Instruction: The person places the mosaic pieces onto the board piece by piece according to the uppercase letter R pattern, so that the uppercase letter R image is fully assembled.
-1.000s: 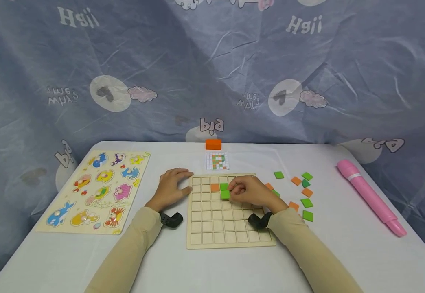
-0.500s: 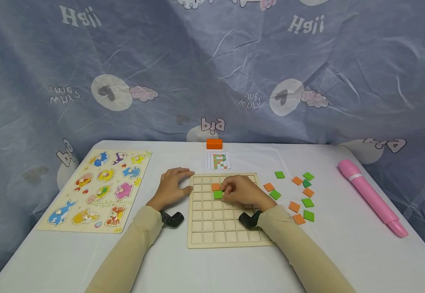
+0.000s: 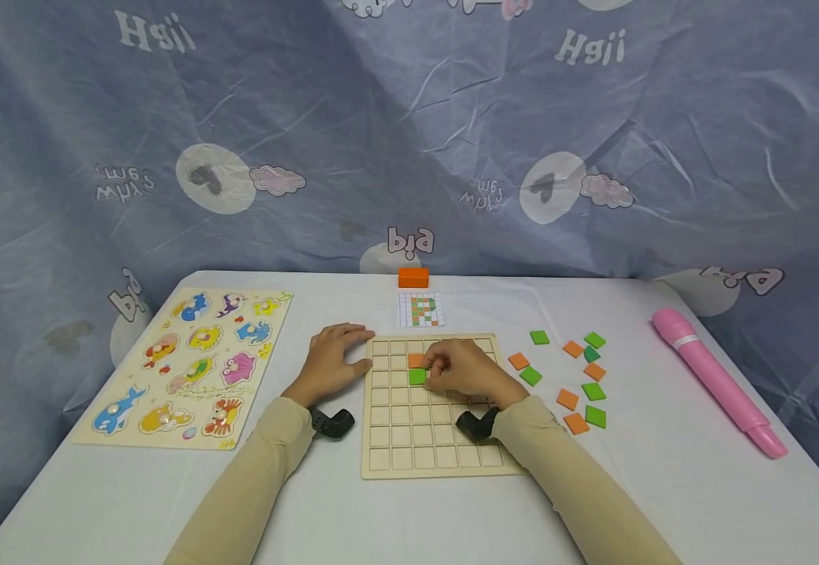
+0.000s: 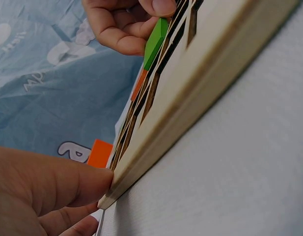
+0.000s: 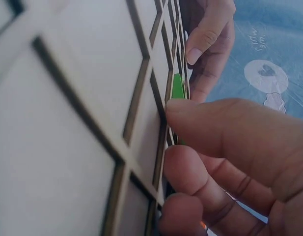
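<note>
right hand (image 3: 466, 367): nearer one, pinching the green tile (image 3: 417, 377) | tile: directly on its left, looks square so no real long axis tbh | left hand (image 3: 328, 365): further left, fingers relaxed, thumb touching the grid board (image 3: 402, 438)

My feed shows a creased beige cloth left sleeve (image 3: 249, 480), a matching right sleeve (image 3: 575, 485), a bent black left wrist piece (image 3: 335, 424) and its right twin (image 3: 476, 424).

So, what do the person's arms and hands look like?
Arms: plain beige long sleeves. Wrists: a black, bent attachment at each cuff. Hands: bare, no gloves. No cables visible.
</note>
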### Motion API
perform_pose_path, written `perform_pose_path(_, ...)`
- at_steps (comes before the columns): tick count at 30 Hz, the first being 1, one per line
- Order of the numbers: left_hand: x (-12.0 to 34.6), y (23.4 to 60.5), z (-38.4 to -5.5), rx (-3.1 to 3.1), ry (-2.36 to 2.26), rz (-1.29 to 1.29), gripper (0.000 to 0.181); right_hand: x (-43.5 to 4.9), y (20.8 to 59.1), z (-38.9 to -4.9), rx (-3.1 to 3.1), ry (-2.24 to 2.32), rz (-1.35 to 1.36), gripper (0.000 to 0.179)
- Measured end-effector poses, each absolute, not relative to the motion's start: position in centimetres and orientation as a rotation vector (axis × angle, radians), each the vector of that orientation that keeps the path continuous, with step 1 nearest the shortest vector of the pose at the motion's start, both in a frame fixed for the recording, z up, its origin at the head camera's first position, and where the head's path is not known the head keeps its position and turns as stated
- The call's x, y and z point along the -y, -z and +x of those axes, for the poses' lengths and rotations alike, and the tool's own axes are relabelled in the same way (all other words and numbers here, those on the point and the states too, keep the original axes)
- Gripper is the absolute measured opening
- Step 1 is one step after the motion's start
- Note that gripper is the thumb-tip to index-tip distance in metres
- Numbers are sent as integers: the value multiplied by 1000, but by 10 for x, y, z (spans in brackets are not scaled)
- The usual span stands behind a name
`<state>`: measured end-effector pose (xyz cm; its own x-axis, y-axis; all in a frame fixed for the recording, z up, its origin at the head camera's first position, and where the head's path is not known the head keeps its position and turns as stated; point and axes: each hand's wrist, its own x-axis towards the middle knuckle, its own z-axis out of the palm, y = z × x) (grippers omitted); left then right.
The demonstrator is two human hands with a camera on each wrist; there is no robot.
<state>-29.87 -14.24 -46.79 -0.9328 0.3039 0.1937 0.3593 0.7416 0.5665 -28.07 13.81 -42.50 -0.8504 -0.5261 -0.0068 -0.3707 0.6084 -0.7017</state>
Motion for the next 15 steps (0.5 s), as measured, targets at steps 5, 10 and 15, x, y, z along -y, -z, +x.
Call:
perform_pose_path(5,143,467,-298,2854,948,-542,53,-136,424,-280,-2633,1068,-737,21)
perform_pose_path(10,143,467,-297,2849,946,-544,52,-136,424,-278,-2626,1080,-729,22)
perform_pose_path(15,143,467,-297,2841,949,-551,52,-138,423,-277,-2613,1100,-738,21)
